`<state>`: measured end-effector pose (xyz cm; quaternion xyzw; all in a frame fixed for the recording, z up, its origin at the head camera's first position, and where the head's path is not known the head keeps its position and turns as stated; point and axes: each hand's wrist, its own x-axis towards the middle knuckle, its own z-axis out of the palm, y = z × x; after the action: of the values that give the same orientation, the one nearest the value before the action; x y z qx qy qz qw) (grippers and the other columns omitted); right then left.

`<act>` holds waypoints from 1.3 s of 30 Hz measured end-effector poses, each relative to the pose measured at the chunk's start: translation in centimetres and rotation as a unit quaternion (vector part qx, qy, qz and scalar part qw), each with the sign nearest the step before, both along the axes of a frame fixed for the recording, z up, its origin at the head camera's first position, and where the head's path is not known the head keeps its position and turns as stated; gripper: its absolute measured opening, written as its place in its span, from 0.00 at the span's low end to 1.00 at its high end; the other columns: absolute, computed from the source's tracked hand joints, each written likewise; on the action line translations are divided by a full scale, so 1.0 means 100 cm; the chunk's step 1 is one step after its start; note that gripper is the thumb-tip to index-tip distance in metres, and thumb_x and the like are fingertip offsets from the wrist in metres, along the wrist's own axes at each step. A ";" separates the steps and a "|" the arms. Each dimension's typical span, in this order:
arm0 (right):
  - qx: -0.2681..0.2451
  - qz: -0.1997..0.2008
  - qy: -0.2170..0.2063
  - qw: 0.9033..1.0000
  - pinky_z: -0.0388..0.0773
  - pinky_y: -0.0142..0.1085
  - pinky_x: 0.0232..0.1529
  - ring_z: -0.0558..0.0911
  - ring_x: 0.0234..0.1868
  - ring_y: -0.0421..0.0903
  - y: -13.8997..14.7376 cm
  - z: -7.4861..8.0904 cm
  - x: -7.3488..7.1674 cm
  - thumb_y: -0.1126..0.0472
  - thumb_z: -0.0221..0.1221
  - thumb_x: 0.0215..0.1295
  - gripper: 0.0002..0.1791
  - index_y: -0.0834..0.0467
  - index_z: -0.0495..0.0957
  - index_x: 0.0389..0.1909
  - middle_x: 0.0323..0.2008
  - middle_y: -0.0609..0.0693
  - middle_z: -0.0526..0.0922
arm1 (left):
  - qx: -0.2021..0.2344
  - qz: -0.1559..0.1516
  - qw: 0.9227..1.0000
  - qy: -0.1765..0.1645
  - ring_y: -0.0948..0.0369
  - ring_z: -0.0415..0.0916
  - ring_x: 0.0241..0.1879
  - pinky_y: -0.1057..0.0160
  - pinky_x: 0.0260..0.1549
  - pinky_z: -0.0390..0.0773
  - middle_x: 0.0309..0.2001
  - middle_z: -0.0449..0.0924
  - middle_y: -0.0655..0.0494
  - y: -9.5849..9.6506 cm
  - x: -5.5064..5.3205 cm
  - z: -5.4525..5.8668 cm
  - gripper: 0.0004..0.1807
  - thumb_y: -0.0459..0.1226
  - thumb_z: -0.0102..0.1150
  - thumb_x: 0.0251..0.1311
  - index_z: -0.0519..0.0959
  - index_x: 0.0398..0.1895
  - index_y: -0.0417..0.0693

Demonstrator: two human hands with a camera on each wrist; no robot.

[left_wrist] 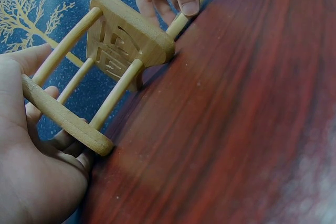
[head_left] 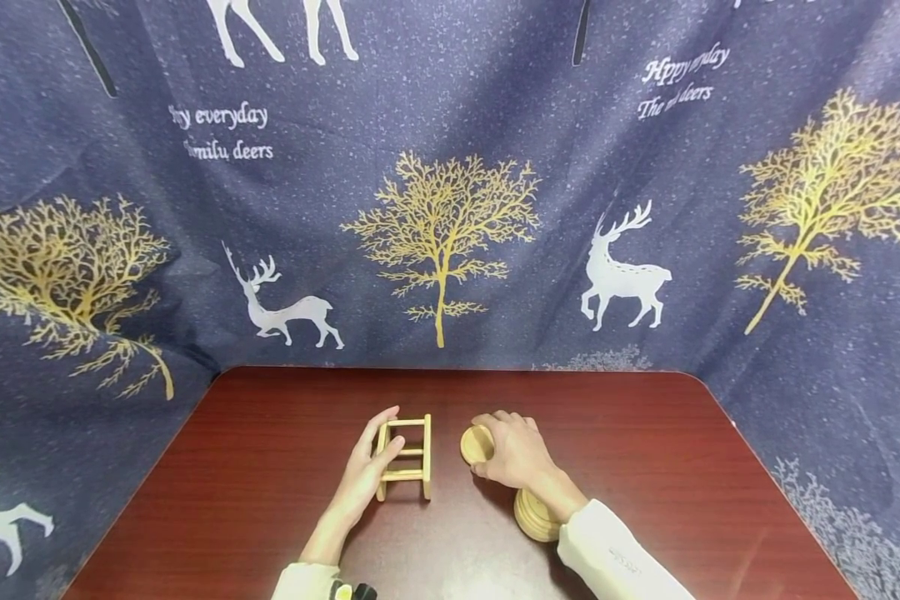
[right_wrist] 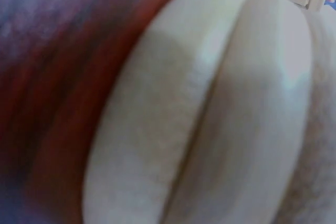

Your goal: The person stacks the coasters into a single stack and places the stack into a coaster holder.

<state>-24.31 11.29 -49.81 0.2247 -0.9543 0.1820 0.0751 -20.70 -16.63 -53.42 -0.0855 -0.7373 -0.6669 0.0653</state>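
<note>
The right hand (head_left: 517, 450) is pinching a pale yellow, round, flat wooden disc (head_left: 477, 444) by its rim, thumb on the near side and fingers on the far side, with the disc sitting just right of the rack and apart from it in the head view. Whether the disc is touching the table is something I cannot tell. Since only the rim is being held, the smooth round piece could be pivoting or slipping out if the pinch were loosening. The left hand (head_left: 362, 471) is holding a pale yellow, open wooden rack (head_left: 427, 457) with two end panels and thin round rods, gripping it around the left-hand panel. The far panel, carrying cut-out slots (left_wrist: 118, 51), is standing unheld, so a knock there from the disc could be twisting the rack in that one-sided grip (the left thumb is also lying over the rack's open middle, where a disc could be bumping it). Farther out, a pale yellow stack of round wooden discs (head_left: 534, 517) is lying partly beneath the right forearm and close to the loose white fabric sleeve (head_left: 618, 554); a low sweep of the arm could be shoving the stack out of line. Underneath, the glossy red-brown wood-grain table (head_left: 270, 433) is probably offering little friction, so a nudged piece could be sliding.
</note>
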 end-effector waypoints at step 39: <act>-0.078 -0.002 0.062 0.995 0.73 0.54 0.62 0.83 0.52 0.55 -0.002 0.023 0.014 0.51 0.82 0.47 0.33 0.55 0.89 0.57 0.51 0.52 0.87 | -0.023 0.006 1.000 0.009 0.45 0.59 0.80 0.45 0.71 0.66 0.80 0.67 0.36 -0.001 0.000 0.000 0.31 0.39 0.61 0.82 0.69 0.83 0.47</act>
<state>-22.86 11.04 -47.50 0.2274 -0.9311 0.2414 0.1521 -20.66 -16.74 -53.39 -0.0885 -0.7525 -0.6485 0.0734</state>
